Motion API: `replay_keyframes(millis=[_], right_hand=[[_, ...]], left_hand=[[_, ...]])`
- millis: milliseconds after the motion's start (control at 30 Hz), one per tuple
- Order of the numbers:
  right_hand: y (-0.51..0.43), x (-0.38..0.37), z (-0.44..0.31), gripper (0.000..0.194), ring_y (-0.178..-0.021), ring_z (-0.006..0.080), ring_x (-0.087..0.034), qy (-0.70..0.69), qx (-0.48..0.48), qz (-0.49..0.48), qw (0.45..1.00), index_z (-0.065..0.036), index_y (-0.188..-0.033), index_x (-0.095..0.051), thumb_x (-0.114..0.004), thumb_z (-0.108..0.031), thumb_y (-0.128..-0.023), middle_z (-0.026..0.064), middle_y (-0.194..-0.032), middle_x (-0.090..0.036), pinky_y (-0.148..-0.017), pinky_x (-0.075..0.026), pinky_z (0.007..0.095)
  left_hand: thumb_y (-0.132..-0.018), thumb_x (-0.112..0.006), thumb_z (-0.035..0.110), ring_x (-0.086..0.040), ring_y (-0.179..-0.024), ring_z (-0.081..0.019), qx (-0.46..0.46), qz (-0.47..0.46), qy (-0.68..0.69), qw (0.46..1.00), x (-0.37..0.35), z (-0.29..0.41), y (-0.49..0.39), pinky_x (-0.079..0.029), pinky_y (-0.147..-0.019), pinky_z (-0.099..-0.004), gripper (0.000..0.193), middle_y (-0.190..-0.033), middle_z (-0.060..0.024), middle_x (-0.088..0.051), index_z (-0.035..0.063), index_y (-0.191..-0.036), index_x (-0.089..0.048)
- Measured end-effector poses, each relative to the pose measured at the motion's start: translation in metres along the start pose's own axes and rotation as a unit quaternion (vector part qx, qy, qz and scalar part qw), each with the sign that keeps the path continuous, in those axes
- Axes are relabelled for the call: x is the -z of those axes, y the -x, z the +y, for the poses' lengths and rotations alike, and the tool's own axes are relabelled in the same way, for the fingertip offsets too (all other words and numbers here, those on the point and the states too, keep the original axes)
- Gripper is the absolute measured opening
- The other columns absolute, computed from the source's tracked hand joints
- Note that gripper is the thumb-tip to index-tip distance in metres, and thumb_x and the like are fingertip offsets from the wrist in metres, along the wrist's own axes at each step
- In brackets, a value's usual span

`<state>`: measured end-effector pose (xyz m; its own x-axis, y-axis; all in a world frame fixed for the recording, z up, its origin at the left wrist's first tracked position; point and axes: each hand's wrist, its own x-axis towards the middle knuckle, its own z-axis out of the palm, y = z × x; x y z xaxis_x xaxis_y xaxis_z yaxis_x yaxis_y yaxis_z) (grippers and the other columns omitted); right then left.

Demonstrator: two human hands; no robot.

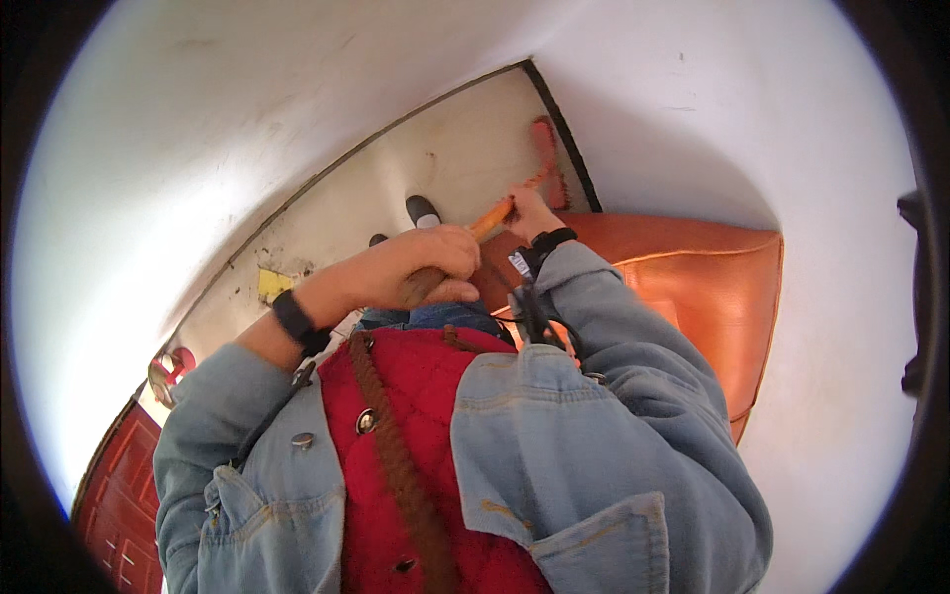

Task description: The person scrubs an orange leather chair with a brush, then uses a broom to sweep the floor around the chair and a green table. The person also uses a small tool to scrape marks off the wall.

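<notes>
Both of my hands are on the orange handle of what looks like a broom [491,220]. My left hand [438,260] grips it near its close end, in front of my body. Farther along the handle, my right hand [528,211] is closed around it. The handle slants up to the right, to a blurred reddish head [548,148] on the pale floor [460,134] by the corner of the walls. Motion blur hides whether the head is of bristles or another material.
An orange-brown leather sofa [712,297] stands on the right, against the white wall [824,319]. Dark edging [560,134] runs along the wall's foot. On the floor at left are a yellow patch [273,284] and dark specks. A red panelled door [122,505] shows at lower left.
</notes>
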<state>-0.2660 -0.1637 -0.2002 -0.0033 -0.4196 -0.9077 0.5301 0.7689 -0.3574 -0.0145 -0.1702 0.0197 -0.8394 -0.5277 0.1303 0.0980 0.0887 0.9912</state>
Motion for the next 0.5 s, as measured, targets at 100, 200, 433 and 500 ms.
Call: replay_keyframes(millis=[100,200,433,500], right_hand=[[-0.023,0.011,0.015,0.011,-0.070,0.0202,-0.050,0.018,-0.059,0.104,0.993,-0.005,-0.085,-0.042,-0.045,-0.015,-0.091,0.0068,-0.078,-0.046,-0.061,-0.047,0.0354],[-0.038,0.012,0.046,0.013,-0.071,0.0214,-0.049,0.018,-0.113,0.130,0.985,-0.005,-0.086,-0.041,-0.043,-0.016,-0.092,0.0075,-0.077,-0.045,-0.059,-0.045,0.0366],[-0.044,-0.018,0.077,0.018,-0.060,0.0357,-0.059,0.808,0.313,-0.272,0.419,-0.004,-0.064,-0.060,-0.069,-0.019,-0.069,0.0174,-0.065,-0.061,-0.053,-0.045,0.0399],[-0.037,-0.039,0.082,0.017,-0.063,0.0358,-0.060,0.800,0.304,-0.260,0.447,-0.004,-0.070,-0.063,-0.071,-0.019,-0.069,0.0182,-0.068,-0.062,-0.056,-0.046,0.0400]], left_hand=[[-0.082,-0.068,0.012,-0.054,-0.105,-0.0300,0.029,0.027,0.028,0.999,-0.018,-0.037,0.020,-0.043,-0.091,-0.0425,0.021,-0.091,-0.0082,-0.058,0.0030,-0.076,-0.050],[-0.082,-0.068,0.011,-0.053,-0.109,-0.0301,0.048,0.050,0.039,0.997,-0.027,-0.053,0.050,-0.043,-0.093,-0.0419,0.021,-0.095,-0.0079,-0.059,0.0034,-0.076,-0.050],[-0.087,-0.065,0.016,-0.054,-0.098,-0.0269,0.012,0.233,0.111,0.966,-0.030,-0.036,0.133,-0.043,-0.089,-0.0404,0.018,-0.086,-0.0107,-0.058,0.0012,-0.080,-0.056],[-0.088,-0.063,0.015,-0.053,-0.094,-0.0260,0.020,0.291,0.121,0.949,-0.035,-0.022,0.159,-0.043,-0.088,-0.0402,0.019,-0.083,-0.0108,-0.058,0.0002,-0.079,-0.057]])
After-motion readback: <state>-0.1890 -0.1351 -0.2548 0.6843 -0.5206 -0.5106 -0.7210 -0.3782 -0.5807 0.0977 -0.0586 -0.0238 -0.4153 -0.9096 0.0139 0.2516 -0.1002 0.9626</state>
